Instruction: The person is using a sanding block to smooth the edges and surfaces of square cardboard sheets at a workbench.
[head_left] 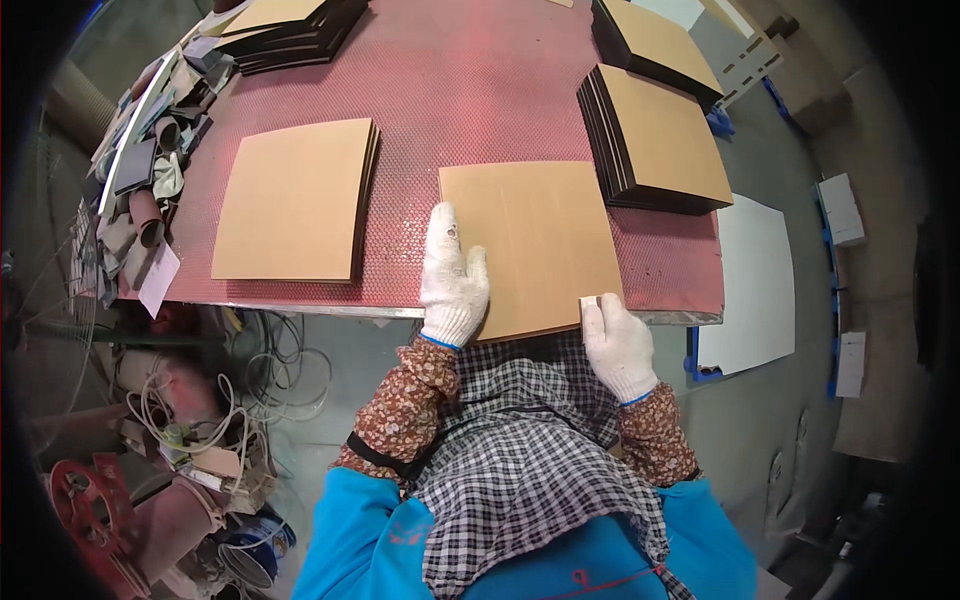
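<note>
A tan square board point(545, 235) lies on the red textured table point(460, 90), its near edge hanging over the table's front rim. My left hand point(452, 280), in a white work glove, rests flat on the board's left edge with fingers together. My right hand point(618, 345), also gloved, pinches the board's near right corner. A small stack of tan boards point(295, 200) lies to the left of it, apart from both hands.
Stacks of dark-edged tan boards stand at the right point(660, 140), back right point(655, 45) and back left point(290, 30). Scrap pieces and tubes point(150, 170) crowd the table's left edge. Cables and clutter point(190, 440) lie on the floor; a white sheet point(755, 285) lies at the right.
</note>
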